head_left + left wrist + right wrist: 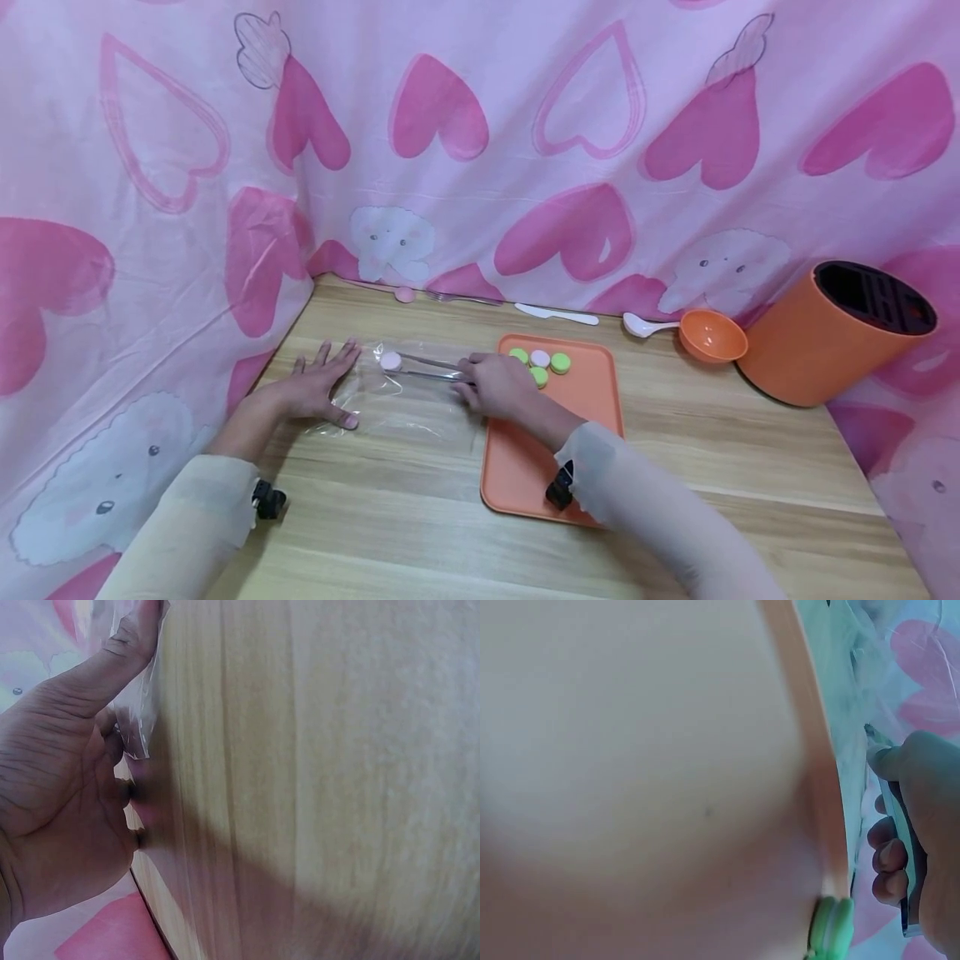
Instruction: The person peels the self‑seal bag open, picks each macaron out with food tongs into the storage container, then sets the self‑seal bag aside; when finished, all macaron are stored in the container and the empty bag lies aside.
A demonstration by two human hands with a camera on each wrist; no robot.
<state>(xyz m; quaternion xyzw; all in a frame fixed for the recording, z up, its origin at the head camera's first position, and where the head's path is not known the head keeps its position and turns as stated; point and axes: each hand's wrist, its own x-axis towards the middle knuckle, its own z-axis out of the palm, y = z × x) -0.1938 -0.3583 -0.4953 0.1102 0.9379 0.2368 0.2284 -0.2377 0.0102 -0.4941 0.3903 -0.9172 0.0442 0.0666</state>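
My right hand (504, 385) grips metal tongs (431, 376), whose tips stand either side of a pale pink macaron (391, 361). Macaron and tips overlap the left part of a transparent plastic bag (420, 417) lying on the table. With fingers spread, my left hand (311, 390) rests at the bag's left edge; its thumb lies by the film (141, 720) in the left wrist view. Green macarons (560, 362) and another pink macaron (539, 358) sit towards the far end of an orange tray (551, 479), under and beyond my right forearm.
Along the back lie a pink spoon (405, 294), a fork (465, 298), a white knife (557, 314) and a white spoon (647, 326) beside an orange bowl (712, 336). An orange knife block (810, 350) stands at the right. Pink heart-patterned curtains (480, 183) border the table (375, 533).
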